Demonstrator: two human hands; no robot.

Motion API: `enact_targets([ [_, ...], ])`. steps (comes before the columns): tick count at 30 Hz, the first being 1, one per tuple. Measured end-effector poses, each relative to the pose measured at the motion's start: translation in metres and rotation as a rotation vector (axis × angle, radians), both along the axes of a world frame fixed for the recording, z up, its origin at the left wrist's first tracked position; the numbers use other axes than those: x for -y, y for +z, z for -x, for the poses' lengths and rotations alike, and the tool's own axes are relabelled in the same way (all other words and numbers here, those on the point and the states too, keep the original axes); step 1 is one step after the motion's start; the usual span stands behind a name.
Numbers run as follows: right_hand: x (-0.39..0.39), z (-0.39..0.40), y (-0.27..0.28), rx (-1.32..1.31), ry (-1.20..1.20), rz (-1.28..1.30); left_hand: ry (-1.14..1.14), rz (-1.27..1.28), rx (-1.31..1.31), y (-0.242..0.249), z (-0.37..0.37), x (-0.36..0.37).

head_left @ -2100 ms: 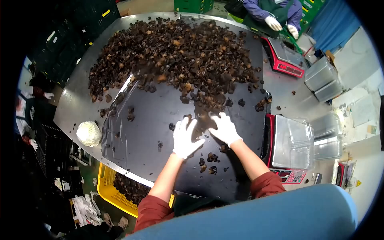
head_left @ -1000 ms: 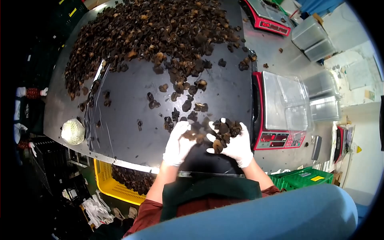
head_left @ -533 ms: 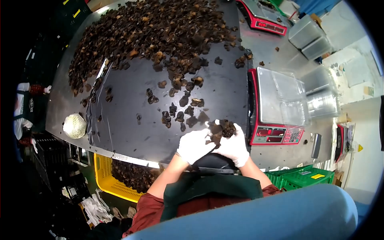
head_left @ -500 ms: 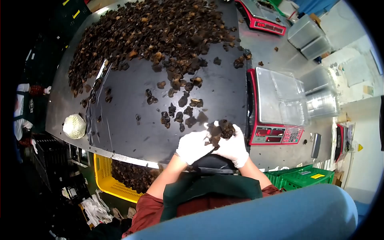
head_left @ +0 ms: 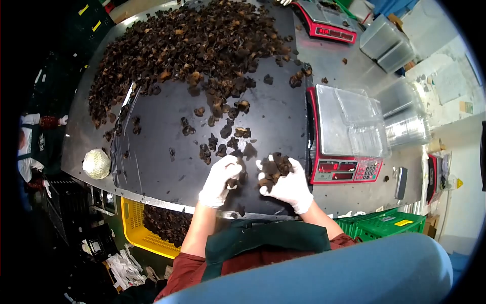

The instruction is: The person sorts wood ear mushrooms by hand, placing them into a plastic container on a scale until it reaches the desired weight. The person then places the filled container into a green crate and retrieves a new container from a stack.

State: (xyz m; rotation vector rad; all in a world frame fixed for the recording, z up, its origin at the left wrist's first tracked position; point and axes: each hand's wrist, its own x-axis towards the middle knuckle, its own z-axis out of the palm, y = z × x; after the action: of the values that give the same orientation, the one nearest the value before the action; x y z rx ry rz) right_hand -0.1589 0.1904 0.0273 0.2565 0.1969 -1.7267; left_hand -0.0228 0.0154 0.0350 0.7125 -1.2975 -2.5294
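Observation:
My right hand point(head_left: 291, 188), in a white glove, cups a clump of dark brown wood ear mushrooms point(head_left: 275, 169) between thumb and fingers. To its left is my gloved left hand point(head_left: 218, 183), with its fingers curled round a small dark wood ear piece point(head_left: 233, 183). A gap separates the two hands, both just above the black sheet point(head_left: 157, 137) near the table's front edge. Several loose mushrooms point(head_left: 205, 153) lie just beyond my left hand. The large mushroom pile point(head_left: 187, 45) spreads over the far side of the table.
Right of my hands stands a red scale point(head_left: 336, 171) with clear plastic trays point(head_left: 367, 126) on it. A second scale point(head_left: 331, 33) is farther back. A white netted ball point(head_left: 96, 163) sits at the left. Below the edge is a yellow crate point(head_left: 132, 223). Another person's sleeve point(head_left: 31, 119) shows far left.
My hands were together around the clump and have moved apart. The left went left with a small piece, while the right keeps the clump. The view has shifted slightly.

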Motion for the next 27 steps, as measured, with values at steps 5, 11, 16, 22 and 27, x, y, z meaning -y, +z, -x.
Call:
enact_targets([
  [5, -0.047, 0.057, 0.054, -0.397, -0.312, -0.183, 0.370, -0.772, 0.060, -0.011, -0.011, 0.001],
  [11, -0.125, 0.169, 0.074, -1.919, -0.708, -1.291, 0.243, -0.850, -0.108, -0.011, -0.012, -0.016],
  [16, -0.143, 0.180, 0.074, -2.268, -0.067, -1.528, 0.223, -0.753, -0.114, -0.030, -0.009, -0.031],
  [22, -0.079, 0.102, 0.101, -2.297, -0.408, -1.218, 0.164, -0.815, -0.276, -0.011, 0.004, -0.044],
  [27, -0.006, 0.011, 0.065, -2.139, 0.089, -0.483, 0.222, -0.819, -0.287, -0.024, 0.011, -0.061],
])
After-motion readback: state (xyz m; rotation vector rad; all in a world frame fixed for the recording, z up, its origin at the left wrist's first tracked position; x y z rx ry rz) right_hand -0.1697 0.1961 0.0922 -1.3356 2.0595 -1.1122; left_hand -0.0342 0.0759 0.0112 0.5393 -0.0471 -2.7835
